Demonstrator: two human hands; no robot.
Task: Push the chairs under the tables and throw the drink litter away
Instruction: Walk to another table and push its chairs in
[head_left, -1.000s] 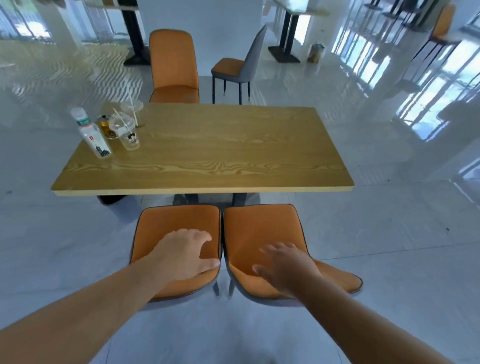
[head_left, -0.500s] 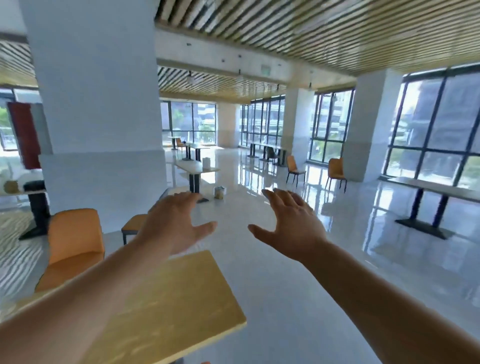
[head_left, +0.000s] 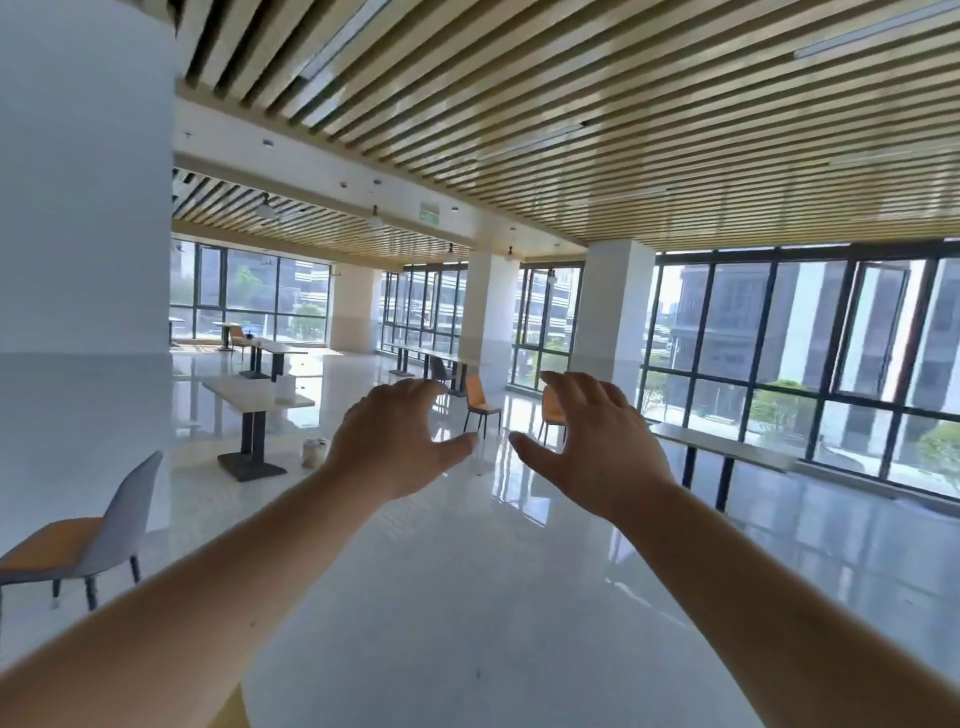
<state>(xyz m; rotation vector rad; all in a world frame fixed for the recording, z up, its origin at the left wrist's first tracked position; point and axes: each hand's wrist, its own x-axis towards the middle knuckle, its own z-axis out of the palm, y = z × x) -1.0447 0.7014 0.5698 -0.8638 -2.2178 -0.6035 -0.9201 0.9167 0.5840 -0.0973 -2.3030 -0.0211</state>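
Out in front, the left hand (head_left: 397, 441) and right hand (head_left: 597, 447) are hovering spread and empty; a grey-backed chair (head_left: 83, 540) is standing well apart, far lower left.

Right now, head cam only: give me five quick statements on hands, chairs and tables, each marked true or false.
1. Both hands are raised, open and empty. True: the left hand and right hand hold nothing.
2. The right hand has a grip on a plastic bottle. False: it is empty, fingers spread.
3. A grey-backed chair with an orange seat stands at lower left, away from any table. True.
4. The white-topped table on a black pedestal has chairs tucked under it. False: none show at it.
5. Two orange chairs stand out on the glossy floor, far behind the hands. True.
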